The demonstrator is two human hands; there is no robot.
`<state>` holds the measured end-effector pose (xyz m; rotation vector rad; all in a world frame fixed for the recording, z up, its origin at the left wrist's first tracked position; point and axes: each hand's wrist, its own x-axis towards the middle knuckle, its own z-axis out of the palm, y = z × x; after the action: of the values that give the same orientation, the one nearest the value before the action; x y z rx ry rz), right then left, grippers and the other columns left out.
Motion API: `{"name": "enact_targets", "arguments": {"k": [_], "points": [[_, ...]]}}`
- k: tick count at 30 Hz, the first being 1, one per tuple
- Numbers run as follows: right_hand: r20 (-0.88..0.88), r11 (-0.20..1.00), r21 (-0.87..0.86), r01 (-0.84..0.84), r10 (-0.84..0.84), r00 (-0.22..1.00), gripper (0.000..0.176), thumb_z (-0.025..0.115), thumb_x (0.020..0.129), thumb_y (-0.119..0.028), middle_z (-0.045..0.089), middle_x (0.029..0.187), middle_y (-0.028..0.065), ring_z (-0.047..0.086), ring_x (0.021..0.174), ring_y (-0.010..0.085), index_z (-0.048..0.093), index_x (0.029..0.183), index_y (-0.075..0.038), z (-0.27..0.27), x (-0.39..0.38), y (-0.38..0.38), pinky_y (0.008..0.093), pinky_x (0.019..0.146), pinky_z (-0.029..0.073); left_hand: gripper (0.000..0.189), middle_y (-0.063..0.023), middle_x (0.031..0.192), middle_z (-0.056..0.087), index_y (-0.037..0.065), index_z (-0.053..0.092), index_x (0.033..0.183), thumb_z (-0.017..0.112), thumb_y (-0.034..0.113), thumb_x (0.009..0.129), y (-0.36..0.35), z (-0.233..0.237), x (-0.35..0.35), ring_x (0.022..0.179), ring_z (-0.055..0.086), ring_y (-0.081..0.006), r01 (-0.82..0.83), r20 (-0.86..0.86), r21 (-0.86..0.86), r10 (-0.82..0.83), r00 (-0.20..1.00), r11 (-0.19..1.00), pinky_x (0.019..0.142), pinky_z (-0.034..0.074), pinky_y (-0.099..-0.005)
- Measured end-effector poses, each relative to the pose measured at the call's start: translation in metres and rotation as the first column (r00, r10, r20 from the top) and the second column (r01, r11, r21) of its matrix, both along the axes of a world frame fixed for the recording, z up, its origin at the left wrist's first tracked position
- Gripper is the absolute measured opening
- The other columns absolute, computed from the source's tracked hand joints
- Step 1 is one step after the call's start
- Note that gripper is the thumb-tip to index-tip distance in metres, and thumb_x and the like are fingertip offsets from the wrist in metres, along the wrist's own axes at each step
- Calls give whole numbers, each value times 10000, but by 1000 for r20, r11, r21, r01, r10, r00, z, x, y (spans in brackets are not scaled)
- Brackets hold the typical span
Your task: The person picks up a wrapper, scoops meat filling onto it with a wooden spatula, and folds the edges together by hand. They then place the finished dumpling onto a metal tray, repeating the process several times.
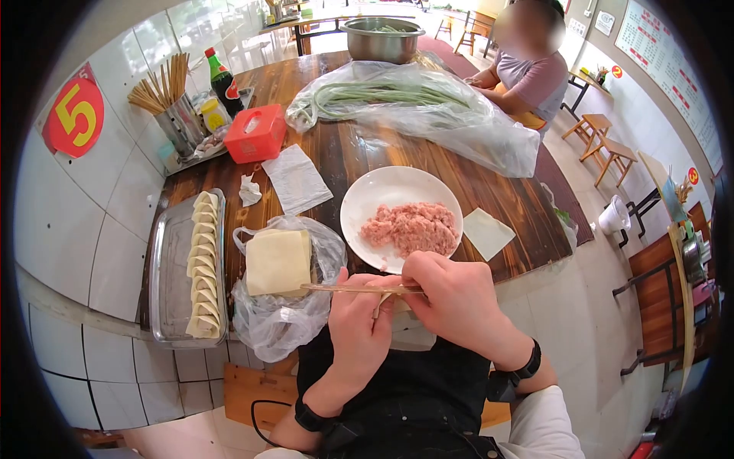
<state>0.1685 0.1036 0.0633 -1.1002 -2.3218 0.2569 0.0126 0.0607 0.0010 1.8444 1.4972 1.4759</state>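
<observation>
One dark wooden table [535,222] spreads ahead of the grip, and past it, far right, sits one other person [527,80]. Farther right, one wall board [673,73] carries red and dark rows, too small to read. At the table's far side, one clear plastic bag [489,145] holds long green stalks [390,96]; behind it, one metal pot [378,50] holds something pale green. Well left of the grip, one clear rectangular dish [168,283] holds a single row of folded dough pieces [203,275], too overlapped to count surely. Just ahead of the grip, one white plate [367,191] bears one heap of minced meat [409,228]. Three round red number signs read "5" [76,118], far left, and "2" [616,71] and "3" [693,175], far right. The left hand [359,329] and right hand [459,306] are closed together round one thin flat stick [321,288], which lies crosswise between them on the near side of the plate; whether they also pinch something pale beneath it I cannot tell. Ahead and left stand one red box [256,134] and one dark bottle [224,84], its label unreadable. Just left, one stack of square wrappers [277,262] lies on crumpled plastic [275,329]; ahead and right, one pale square sheet [489,233] lies beside the plate
</observation>
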Motion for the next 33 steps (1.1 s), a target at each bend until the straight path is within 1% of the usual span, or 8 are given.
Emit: {"name": "enact_targets", "arguments": {"k": [10,13,18,22,27,28,31,33], "points": [[-155,987,160,0,25,988,137,747,751,-103,589,761,21,652,642,257,632,815,-139,-10,-4,3,348,533,500,387,-145,1237,648,63,682,1210,637,-39,839,3,4,-8,1129,614,-328,159,121,-26,-155,980,987,1087,389,-473],[-394,998,-66,-17,-10,919,152,736,707,-11,556,707,75,592,601,259,596,733,-65,-12,-3,3,325,535,456,453,-101,1339,570,10,514,1411,590,0,964,-1,-9,2,1201,571,-172,255,520,-45,-195,831,966,1010,488,-307],[-681,859,-480,-176,-238,693,187,773,736,18,528,701,-4,502,628,59,589,731,-15,-31,-15,0,222,549,389,423,-95,1300,592,16,481,1411,589,93,1009,-13,1,-4,1185,590,-186,551,940,-79,-123,319,831,1024,513,-363],[-642,757,-574,-312,-180,745,291,816,738,-8,493,722,-72,395,616,-7,634,961,-50,2,-20,-10,181,528,297,450,-91,1315,596,19,474,1427,573,21,988,-26,41,-55,1173,603,-185,573,915,-156,-102,391,805,1022,501,-344],[-657,735,-615,-286,-277,701,289,728,765,51,473,711,-78,396,613,-5,608,1010,-46,-12,2,-4,184,537,287,463,-50,1214,620,37,580,1347,611,-63,896,-5,93,-181,1130,588,-156,32,513,-229,93,853,973,953,489,-298],[-659,749,-614,-250,-312,685,270,722,776,43,468,700,-76,403,611,4,604,1002,-45,-18,3,-2,186,548,298,446,-54,1182,616,34,582,1335,588,-56,898,12,89,-219,1097,589,-170,-113,192,-153,142,971,982,929,490,-295],[-656,737,-633,-236,-349,669,269,719,775,42,480,714,-72,397,609,7,600,1000,-45,-29,11,2,181,559,302,466,-106,1106,631,52,588,1316,577,-8,854,61,60,-322,1062,610,-251,-341,-529,-27,276,803,940,893,500,-327],[-601,750,-639,-169,-350,719,199,669,817,46,473,705,-52,428,622,22,599,981,-43,-31,13,1,206,554,340,449,-128,1100,630,62,601,1285,574,4,840,83,31,-360,1066,611,-286,-348,-619,-64,236,749,935,897,501,-356]]}}
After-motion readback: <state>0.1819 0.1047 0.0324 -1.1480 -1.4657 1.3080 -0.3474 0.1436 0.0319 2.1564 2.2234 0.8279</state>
